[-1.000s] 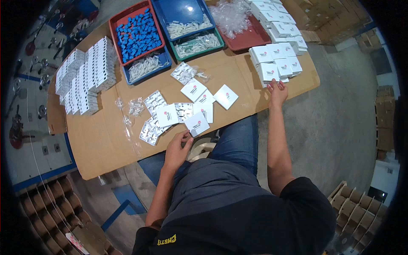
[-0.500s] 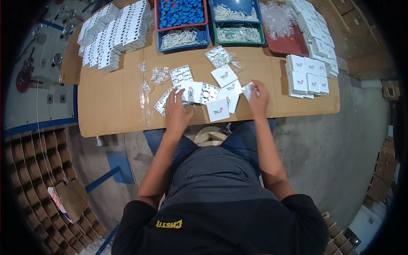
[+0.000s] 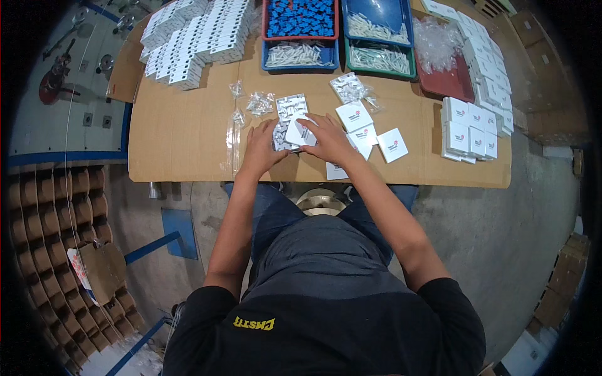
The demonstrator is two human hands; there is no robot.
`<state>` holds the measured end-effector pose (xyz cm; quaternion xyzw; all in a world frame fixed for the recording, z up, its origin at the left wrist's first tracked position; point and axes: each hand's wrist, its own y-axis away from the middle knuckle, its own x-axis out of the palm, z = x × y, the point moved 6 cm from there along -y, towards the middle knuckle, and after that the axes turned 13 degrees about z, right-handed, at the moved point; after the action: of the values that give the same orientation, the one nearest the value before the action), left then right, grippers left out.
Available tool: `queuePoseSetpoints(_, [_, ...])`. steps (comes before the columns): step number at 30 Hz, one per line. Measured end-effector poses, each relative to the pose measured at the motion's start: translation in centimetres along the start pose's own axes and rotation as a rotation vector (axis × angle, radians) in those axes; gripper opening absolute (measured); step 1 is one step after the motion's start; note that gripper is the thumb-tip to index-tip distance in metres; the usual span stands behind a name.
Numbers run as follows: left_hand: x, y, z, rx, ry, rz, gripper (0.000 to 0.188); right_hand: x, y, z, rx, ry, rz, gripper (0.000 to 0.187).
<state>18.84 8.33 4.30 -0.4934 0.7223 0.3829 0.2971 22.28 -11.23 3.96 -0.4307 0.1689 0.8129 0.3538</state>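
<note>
Between my hands is a white square plastic cover (image 3: 297, 130) with rounded corners and a printed front. My right hand (image 3: 330, 143) pinches its right side, fingers above and thumb below. My left hand (image 3: 258, 150) curls round the left edge of the white open-backed square pieces (image 3: 290, 104) that lie under and behind the cover; its exact hold is partly hidden. More printed covers (image 3: 354, 116) overlap right of my hands, and one cover (image 3: 392, 145) lies apart from them. Another (image 3: 335, 170) is partly hidden by my right forearm.
Beyond my hands lie small bagged parts (image 3: 260, 103) and a bagged open-backed piece (image 3: 348, 88). Trays of blue parts (image 3: 300, 19) and white plugs (image 3: 378, 59) stand at the back. Stacked white boxes (image 3: 188, 76) fill the back left; stacked covers (image 3: 467, 139) stand right. The cardboard tabletop's front edge (image 3: 439, 184) is near.
My right hand has left one cover lying on the right and come leftward to grip the cover in the middle. My left hand has shifted to the left edge of the pieces. The view has shifted.
</note>
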Motion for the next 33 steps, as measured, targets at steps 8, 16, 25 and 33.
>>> queuePoseSetpoints(8, [-3.8,2.2,-2.9,0.329,1.038,-0.328,0.086,-3.9,-1.5,2.3,-0.059,-0.553,0.057,0.067])
queuePoseSetpoints(16, [-2.8,3.1,-5.8,0.287,1.743,-0.466,0.065,-4.7,0.2,5.4,0.081,-1.085,0.074,0.066])
queuePoseSetpoints(25, [-1.2,2.1,-7.5,0.151,1.888,-0.354,0.071,-5.8,1.3,8.9,0.117,-0.511,-0.201,0.060])
queuePoseSetpoints(33, [-1.3,2.2,-7.9,0.212,1.868,-0.316,0.065,-5.5,1.6,9.4,0.083,-0.520,-0.164,0.063])
